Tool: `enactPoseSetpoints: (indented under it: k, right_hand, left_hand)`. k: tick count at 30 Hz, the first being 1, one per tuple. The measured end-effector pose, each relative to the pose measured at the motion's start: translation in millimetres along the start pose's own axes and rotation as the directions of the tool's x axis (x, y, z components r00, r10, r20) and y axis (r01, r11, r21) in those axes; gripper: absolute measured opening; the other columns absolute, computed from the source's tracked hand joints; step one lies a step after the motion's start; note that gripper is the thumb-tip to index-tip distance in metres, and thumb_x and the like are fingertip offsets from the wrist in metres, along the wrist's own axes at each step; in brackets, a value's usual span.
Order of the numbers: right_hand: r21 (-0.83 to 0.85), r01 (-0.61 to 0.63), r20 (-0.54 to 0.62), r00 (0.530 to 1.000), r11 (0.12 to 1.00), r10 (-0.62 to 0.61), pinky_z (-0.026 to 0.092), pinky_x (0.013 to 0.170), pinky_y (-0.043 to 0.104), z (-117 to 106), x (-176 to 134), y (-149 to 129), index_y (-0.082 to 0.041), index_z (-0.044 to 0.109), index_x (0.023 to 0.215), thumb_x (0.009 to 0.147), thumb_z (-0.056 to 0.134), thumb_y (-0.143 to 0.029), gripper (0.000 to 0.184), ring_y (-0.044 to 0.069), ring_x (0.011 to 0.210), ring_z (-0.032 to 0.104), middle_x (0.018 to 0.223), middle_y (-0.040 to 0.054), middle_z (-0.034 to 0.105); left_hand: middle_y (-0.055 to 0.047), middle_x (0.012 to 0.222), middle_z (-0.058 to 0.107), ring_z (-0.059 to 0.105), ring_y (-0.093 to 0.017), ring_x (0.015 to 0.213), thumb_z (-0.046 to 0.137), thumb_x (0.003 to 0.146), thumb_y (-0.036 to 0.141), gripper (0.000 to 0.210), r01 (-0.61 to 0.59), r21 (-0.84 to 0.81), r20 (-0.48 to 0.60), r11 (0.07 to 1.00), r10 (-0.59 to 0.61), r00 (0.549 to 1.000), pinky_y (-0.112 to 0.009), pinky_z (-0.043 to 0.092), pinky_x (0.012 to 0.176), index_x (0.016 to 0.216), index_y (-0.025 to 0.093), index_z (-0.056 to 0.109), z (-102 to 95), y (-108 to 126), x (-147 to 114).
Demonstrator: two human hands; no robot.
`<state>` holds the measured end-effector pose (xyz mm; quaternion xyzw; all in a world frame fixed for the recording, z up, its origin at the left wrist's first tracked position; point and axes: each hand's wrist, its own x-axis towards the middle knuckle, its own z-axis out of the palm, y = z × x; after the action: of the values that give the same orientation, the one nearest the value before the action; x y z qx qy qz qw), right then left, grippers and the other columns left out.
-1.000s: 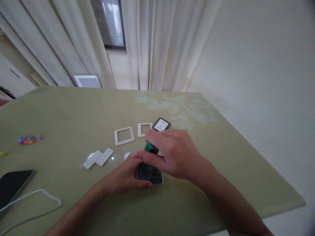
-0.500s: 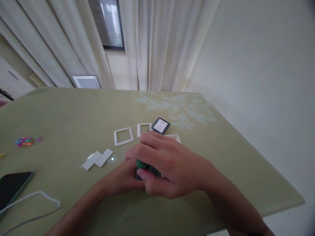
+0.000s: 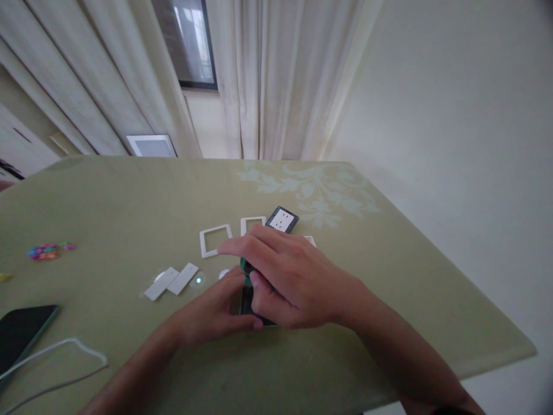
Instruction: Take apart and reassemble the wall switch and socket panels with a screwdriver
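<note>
My right hand (image 3: 298,276) is closed around a green-and-black screwdriver handle (image 3: 246,267), which stands over a dark wall-socket part (image 3: 247,302). The screwdriver's tip is hidden under my fingers. My left hand (image 3: 211,314) grips the left side of that dark part, its thumb stretched along the near edge. Most of the part is covered by my right hand. Beyond the hands lie a white square frame (image 3: 203,245), a second white frame (image 3: 243,226) partly covered, and a dark-rimmed socket (image 3: 282,219) with a white face.
Two white strips (image 3: 184,278) lie overlapping left of the hands. Farther left are small colourful pieces (image 3: 45,251), a dark phone (image 3: 28,323) and a white cable (image 3: 75,340). A white piece (image 3: 310,241) peeks out behind my right hand. The table (image 3: 432,300) meets a wall at right.
My right hand has shifted slightly up and turned with the screwdriver, its index finger now stretched to the left. More of the dark part and my left thumb now show.
</note>
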<state>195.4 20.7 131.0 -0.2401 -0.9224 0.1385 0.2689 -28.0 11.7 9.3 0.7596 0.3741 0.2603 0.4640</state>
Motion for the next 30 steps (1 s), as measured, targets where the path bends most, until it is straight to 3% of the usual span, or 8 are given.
enactPoseSetpoints:
  k: [3,7,11,15,20,26,30]
  right_hand:
    - [0.037,-0.011,0.007,1.0,0.999,0.011,0.052,0.092,0.036,1.0,0.5,1.9,-0.014,0.057,0.142,0.098,0.048,-0.017,0.045,0.023,0.111,0.063,0.127,0.0118,0.069]
    - [0.049,-0.025,-0.003,1.0,0.999,0.025,0.053,0.098,0.039,2.0,1.2,2.4,-0.016,0.056,0.142,0.101,0.049,-0.018,0.041,0.023,0.116,0.063,0.129,0.0113,0.07]
    - [0.075,-0.076,0.004,0.997,0.994,0.076,0.055,0.096,0.04,1.5,2.5,2.1,-0.019,0.057,0.139,0.109,0.055,-0.038,0.037,0.024,0.11,0.068,0.123,0.0098,0.073]
    - [0.113,-0.118,-0.004,0.993,0.987,0.119,0.057,0.096,0.039,1.0,3.4,0.8,-0.022,0.057,0.138,0.107,0.062,-0.047,0.04,0.024,0.107,0.071,0.116,0.0076,0.074]
    - [0.146,-0.111,0.026,0.994,0.983,0.109,0.055,0.099,0.037,1.6,2.5,0.2,-0.023,0.055,0.14,0.104,0.068,-0.042,0.043,0.023,0.114,0.07,0.124,0.0063,0.073]
    - [0.115,-0.053,-0.04,0.998,0.992,0.058,0.052,0.086,0.035,5.3,1.8,3.1,-0.017,0.057,0.138,0.107,0.061,-0.036,0.037,0.02,0.103,0.068,0.117,0.0066,0.073]
    - [0.155,-0.044,-0.05,0.997,0.987,0.052,0.052,0.088,0.033,7.1,1.1,3.2,-0.017,0.056,0.139,0.103,0.067,-0.032,0.041,0.018,0.1,0.068,0.116,0.0056,0.073]
  left_hand:
    - [-0.007,0.112,0.08,0.072,-0.03,0.113,0.075,0.095,0.046,0.037,-0.036,-0.005,-0.04,0.999,0.036,0.999,-0.039,0.06,0.1,0.125,0.026,0.076,-11.2,1.3,-2.6]
    - [-0.004,0.089,0.079,0.072,-0.024,0.088,0.066,0.103,0.047,0.029,-0.114,-0.066,-0.064,0.991,0.11,0.992,-0.033,0.06,0.089,0.104,0.023,0.082,-19.7,7.5,0.0]
    - [-0.002,0.076,0.074,0.067,-0.019,0.073,0.065,0.105,0.041,0.033,-0.144,-0.094,-0.083,0.985,0.136,0.987,-0.028,0.058,0.076,0.084,0.019,0.079,-16.9,7.8,4.4]
    - [-0.003,0.075,0.074,0.065,-0.018,0.072,0.066,0.104,0.04,0.036,-0.117,-0.122,-0.085,0.986,0.107,0.991,-0.026,0.055,0.067,0.079,0.017,0.076,-12.7,7.1,7.1]
    - [-0.002,0.078,0.074,0.067,-0.022,0.078,0.08,0.09,0.054,0.034,-0.062,-0.197,-0.145,0.978,0.033,0.989,-0.032,0.061,0.074,0.086,0.02,0.079,-12.5,16.7,9.7]
    - [-0.004,0.078,0.076,0.069,-0.022,0.077,0.071,0.098,0.045,0.028,-0.031,-0.216,-0.003,0.976,0.031,1.0,-0.032,0.062,0.077,0.089,0.02,0.082,-15.3,9.1,5.4]
    - [-0.003,0.08,0.079,0.069,-0.02,0.075,0.075,0.094,0.039,0.026,-0.066,-0.19,-0.134,0.98,0.04,0.99,-0.029,0.059,0.073,0.081,0.017,0.08,-5.3,3.7,6.2]
